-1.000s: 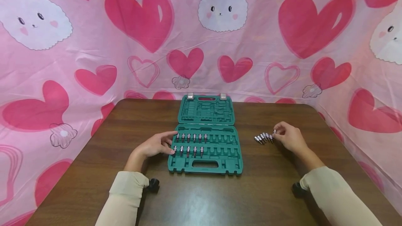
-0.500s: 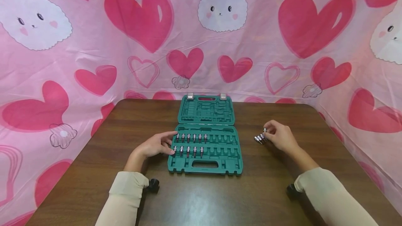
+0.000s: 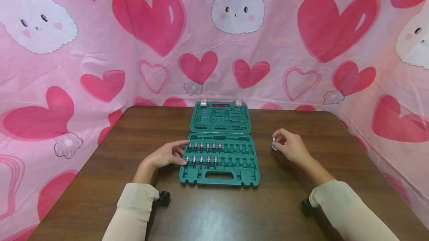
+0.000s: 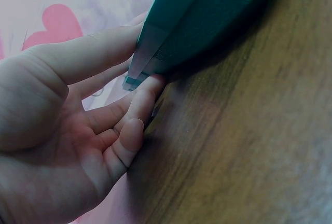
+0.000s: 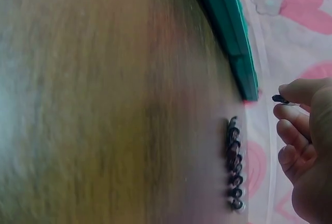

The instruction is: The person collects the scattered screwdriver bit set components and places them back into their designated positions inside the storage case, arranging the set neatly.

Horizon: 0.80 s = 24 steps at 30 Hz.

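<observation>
My right hand point(image 3: 291, 148) pinches a small silver bit socket point(image 3: 273, 140) between thumb and fingertips, above the table. In the right wrist view the dark tip of that bit socket point(image 5: 280, 99) pokes out past the thumb. Below it lies a row of loose bit sockets point(image 5: 236, 167), which the hand mostly covers in the head view. At the left edge of the green case point(image 3: 219, 175), my left hand point(image 3: 165, 154) rests with its thumb and index finger straight over the rim. Its other fingers touch the case's side point(image 4: 181, 22) lower down. Two rows of bit sockets point(image 3: 201, 161) stand in the case's left slots.
The case lies open, its lid point(image 3: 220, 118) folded back towards the far edge of the brown wooden table point(image 3: 214, 211). Vacant slots point(image 3: 237, 162) fill the right half of both rows. Pink cloth point(image 3: 234, 47) with hearts and rabbits hangs behind and at the sides.
My right hand has moved left along the loose row, from its right end to its left end, with the bit socket pinched throughout. My left hand and the case have stayed put.
</observation>
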### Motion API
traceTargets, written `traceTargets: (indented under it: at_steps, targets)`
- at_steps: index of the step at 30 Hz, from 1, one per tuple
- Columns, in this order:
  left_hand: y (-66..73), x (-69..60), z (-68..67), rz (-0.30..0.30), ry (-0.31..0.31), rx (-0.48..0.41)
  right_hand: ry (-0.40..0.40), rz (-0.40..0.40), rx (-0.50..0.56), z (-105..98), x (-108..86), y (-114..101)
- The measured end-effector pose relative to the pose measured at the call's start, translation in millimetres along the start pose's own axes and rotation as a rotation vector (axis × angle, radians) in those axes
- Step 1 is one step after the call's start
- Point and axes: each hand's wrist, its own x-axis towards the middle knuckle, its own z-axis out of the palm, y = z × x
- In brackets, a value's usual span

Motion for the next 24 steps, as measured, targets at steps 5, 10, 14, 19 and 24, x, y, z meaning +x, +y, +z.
traceTargets:
  at_steps: [5, 10, 14, 19, 24]
  targets:
    - [0.2, 1.0, 0.1, -0.003, 0.000, 0.001, -0.019, 0.009, 0.017, 3.4, -0.2, -7.6]
    - [0.2, 0.4, 0.4, -0.003, 0.002, 0.008, -0.025, 0.027, 0.053, 8.9, -0.3, -14.2]
    - [0.3, -0.4, 0.6, -0.003, -0.001, 0.006, -0.021, 0.051, 0.084, 13.9, -0.4, -20.6]
    - [0.2, -0.3, 0.6, 0.000, -0.002, 0.004, -0.020, 0.063, 0.114, 20.2, -0.4, -30.5]
    - [-0.8, 0.3, 0.3, 0.003, -0.001, 0.004, -0.024, 0.052, 0.131, 29.5, -0.3, -39.5]
